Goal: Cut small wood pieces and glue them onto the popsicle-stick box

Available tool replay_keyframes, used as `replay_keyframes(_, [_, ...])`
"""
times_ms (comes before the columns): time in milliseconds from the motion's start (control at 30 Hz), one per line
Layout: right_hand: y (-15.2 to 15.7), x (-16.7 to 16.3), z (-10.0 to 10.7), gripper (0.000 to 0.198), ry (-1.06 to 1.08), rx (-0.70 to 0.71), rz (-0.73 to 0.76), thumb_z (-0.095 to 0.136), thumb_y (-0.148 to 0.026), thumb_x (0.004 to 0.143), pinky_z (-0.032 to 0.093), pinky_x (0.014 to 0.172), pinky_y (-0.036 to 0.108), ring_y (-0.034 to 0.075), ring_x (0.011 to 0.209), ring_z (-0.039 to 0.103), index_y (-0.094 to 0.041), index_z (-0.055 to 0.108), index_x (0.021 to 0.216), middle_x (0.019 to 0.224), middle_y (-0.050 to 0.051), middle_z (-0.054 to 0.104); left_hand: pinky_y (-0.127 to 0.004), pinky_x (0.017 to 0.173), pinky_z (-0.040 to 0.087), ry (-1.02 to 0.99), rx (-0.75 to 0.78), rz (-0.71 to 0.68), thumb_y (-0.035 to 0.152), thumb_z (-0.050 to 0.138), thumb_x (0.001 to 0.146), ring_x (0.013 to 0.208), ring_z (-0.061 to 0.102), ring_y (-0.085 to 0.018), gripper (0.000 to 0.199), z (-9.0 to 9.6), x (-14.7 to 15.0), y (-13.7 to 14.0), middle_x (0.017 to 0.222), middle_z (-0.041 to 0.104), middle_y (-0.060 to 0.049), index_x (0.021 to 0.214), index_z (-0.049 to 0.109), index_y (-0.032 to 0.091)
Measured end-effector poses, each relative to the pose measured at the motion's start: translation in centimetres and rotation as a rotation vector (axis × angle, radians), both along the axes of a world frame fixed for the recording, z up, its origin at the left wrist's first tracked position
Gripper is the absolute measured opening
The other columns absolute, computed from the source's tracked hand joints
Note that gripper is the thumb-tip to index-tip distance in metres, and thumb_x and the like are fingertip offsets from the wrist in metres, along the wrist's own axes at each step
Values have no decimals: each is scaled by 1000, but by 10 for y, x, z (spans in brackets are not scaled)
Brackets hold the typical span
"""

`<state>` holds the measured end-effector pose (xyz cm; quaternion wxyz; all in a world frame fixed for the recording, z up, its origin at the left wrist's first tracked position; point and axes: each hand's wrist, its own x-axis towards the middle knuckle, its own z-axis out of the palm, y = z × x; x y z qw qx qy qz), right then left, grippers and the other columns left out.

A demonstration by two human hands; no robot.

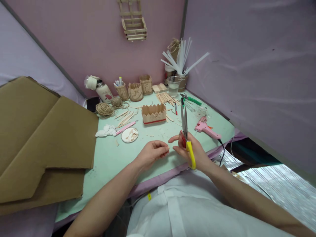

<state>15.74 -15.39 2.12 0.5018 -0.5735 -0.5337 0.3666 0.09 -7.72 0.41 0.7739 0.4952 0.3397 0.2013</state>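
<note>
My right hand (194,149) has scissors (189,153) with a yellow handle in its grip, their blades pointing up and away over the table. Its thumb and forefinger reach toward the left. Close by, my left hand (151,153) is pinched shut near the table's front edge; a tiny pale bit shows at its fingertips, too small to name. Beyond both hands stands a small wooden box (154,114) with a zigzag rim and a red band along its bottom. Left of it lies a white dish (129,135) holding small brown and white pieces.
A pink glue gun (207,129) with a cord lies at the right, near green-handled pliers (194,100). Wooden sticks (168,98), twine (105,110) and a cup of water (173,88) stand farther back. Large cardboard (46,131) covers the left side.
</note>
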Motion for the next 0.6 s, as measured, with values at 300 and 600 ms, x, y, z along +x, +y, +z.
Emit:
replay_keyframes(300, [6, -8, -29, 23, 17, 101, -47, 63, -23, 73, 32, 52, 23, 9, 54, 35, -23, 41, 81, 79, -4, 56, -19, 56, 38, 5, -129, -18, 31, 75, 60, 54, 48, -5, 26, 1, -1, 1, 65, 58, 0, 74, 63, 12])
replay_keyframes(600, [3, -7, -22, 28, -46, 48, -74, 61, -26, 72, 32, 51, 22, 8, 52, 36, -24, 35, 81, 79, -4, 53, -19, 55, 37, -6, 12, 81, 30, 71, 65, 54, 47, -6, 21, 1, 1, 1, 62, 56, 0, 73, 62, 13])
